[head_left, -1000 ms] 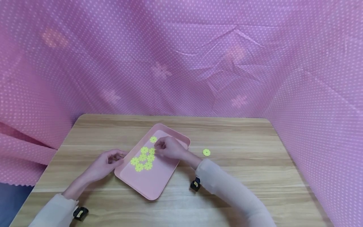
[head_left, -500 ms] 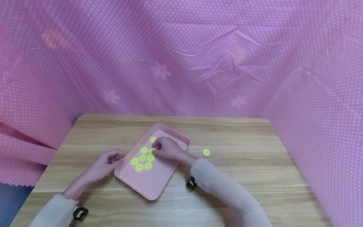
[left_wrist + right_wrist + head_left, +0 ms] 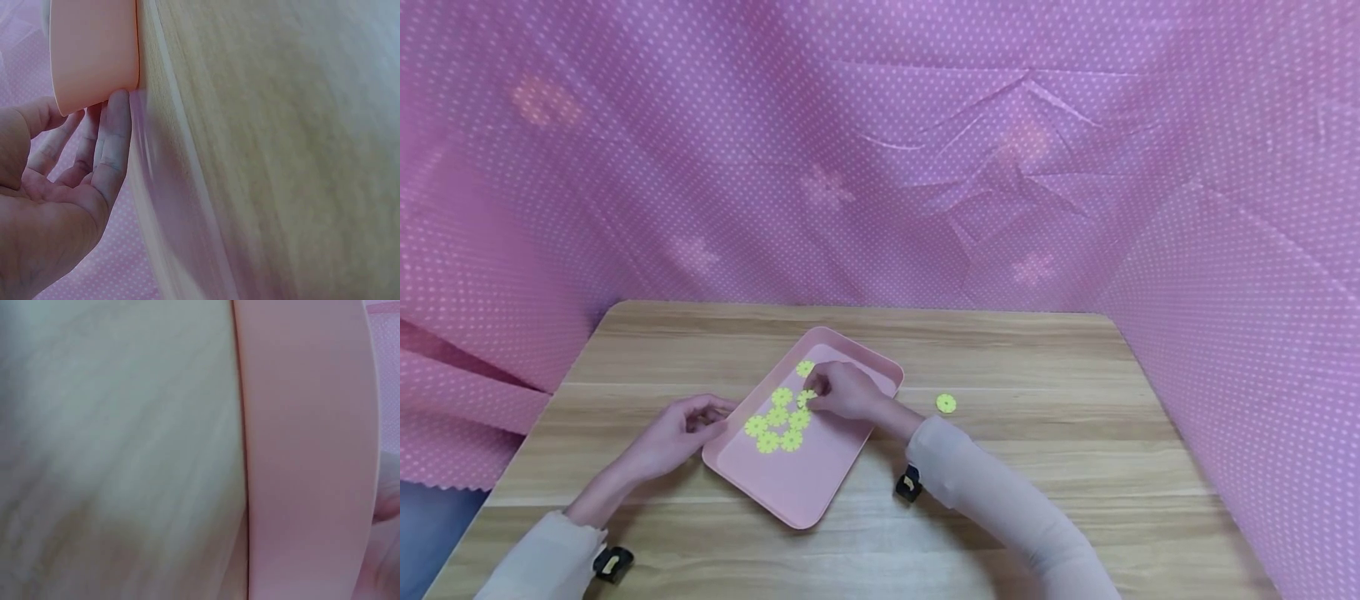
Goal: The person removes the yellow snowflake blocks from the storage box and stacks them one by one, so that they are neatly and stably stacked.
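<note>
A pink tray [image 3: 820, 492] lies at a slant on the table, with several flat yellow flower-shaped pieces [image 3: 767, 442] grouped toward its left side. Over them, my right hand [image 3: 850, 392] pinches one flower-shaped piece [image 3: 806, 399] between thumb and fingertips, which partly cover it. My left hand [image 3: 666, 437] rests at the tray's left edge. In the left wrist view, its extended fingers [image 3: 115, 131] touch the outer wall of the tray [image 3: 94, 53], the thumb near the rim. The right wrist view shows mostly tray wall [image 3: 306, 444], with only a bit of hand [image 3: 389, 487] past the rim.
One more yellow flower-shaped piece [image 3: 946, 403] lies on the wooden table [image 3: 1037, 358] to the right of the tray. A pink dotted curtain [image 3: 880, 167] hangs behind and along both sides. Black wrist cameras [image 3: 908, 483] hang below both sleeves.
My right hand has shifted slightly left over the pieces, and the piece at its fingertips has moved a little and now sits tilted. The left hand and tray have stayed put.
</note>
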Tool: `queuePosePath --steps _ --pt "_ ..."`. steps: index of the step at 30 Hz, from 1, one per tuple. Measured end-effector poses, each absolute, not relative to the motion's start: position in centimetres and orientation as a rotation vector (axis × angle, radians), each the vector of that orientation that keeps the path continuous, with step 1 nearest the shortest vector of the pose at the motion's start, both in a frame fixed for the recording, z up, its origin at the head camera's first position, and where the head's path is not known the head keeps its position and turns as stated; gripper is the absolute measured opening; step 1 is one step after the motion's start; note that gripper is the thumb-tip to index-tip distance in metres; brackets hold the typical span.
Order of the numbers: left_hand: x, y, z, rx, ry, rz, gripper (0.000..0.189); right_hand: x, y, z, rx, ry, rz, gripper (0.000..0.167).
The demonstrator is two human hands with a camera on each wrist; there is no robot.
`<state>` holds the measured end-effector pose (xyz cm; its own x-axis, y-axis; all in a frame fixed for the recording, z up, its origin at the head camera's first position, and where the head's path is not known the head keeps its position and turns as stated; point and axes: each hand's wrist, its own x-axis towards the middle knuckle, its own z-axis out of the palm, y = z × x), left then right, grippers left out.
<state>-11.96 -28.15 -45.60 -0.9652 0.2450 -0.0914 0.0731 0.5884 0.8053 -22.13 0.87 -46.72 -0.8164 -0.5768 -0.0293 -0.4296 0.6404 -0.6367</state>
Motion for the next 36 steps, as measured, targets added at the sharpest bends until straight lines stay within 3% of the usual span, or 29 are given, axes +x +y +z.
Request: queuePosePath --steps 21,36 --pt "-11.9 -28.0 -45.7 0.243 2.631 1.308 0.030 -21.7 3.5 -45.0 -0.832 2.483 -1.162 0.006" --pt "-11.9 -28.1 -45.9 0.268 2.635 1.317 0.029 -21.0 6.6 -43.2 -0.792 2.522 -1.298 0.008"
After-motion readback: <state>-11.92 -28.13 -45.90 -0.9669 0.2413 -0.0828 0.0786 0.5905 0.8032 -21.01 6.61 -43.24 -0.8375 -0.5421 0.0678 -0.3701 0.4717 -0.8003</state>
